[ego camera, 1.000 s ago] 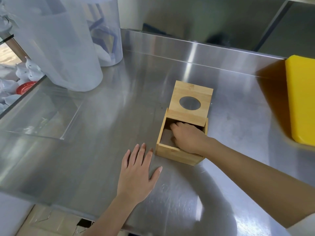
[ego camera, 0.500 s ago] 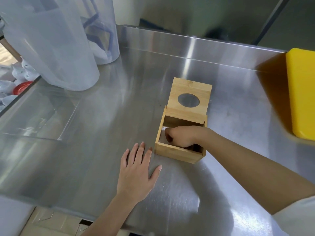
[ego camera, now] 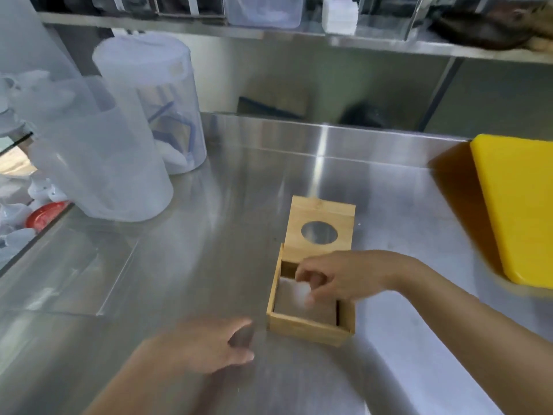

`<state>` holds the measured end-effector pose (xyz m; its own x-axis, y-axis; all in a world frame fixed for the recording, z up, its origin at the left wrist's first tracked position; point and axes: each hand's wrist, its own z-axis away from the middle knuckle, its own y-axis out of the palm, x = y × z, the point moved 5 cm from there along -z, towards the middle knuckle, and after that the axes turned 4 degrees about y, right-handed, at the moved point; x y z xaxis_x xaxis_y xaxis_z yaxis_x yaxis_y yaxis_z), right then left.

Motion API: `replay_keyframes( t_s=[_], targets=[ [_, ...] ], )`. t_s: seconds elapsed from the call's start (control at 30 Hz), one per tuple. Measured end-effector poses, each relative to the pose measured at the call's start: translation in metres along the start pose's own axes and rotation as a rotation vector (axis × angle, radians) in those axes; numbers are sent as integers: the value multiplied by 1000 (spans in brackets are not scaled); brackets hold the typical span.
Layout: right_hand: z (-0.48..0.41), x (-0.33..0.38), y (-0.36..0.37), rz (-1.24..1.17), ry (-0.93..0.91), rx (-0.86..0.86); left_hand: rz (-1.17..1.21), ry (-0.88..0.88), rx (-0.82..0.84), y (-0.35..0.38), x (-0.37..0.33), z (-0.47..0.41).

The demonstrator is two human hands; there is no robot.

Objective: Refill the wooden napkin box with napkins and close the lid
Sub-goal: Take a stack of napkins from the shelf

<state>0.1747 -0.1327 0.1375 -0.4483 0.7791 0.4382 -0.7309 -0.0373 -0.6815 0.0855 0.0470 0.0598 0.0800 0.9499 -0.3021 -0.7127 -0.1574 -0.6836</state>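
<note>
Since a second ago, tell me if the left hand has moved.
Yes. The left hand has curled from flat and drawn back from the wooden napkin box, whose near corner it nearly touched.

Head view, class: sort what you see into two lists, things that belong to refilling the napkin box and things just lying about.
Belongs to the job:
wooden napkin box, open
sliding lid, pushed back
white napkin pinched over the box
right hand
left hand

Just lying about:
yellow board
two translucent containers
red lid
steel counter
</note>
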Motion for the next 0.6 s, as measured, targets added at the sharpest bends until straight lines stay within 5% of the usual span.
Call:
replay_keyframes(
  t_s=[0.2, 0.4, 0.6],
  targets=[
    [38, -15, -93, -205, -33, -114, 8, 148, -278, -173, -16, 18],
    [47, -43, -209, -197, 44, -384, 255, 388, -437, -323, -59, -1],
    [47, -63, -337, -123, 93, -734, 287, 461, -937, -459, -71, -54]
  ],
)
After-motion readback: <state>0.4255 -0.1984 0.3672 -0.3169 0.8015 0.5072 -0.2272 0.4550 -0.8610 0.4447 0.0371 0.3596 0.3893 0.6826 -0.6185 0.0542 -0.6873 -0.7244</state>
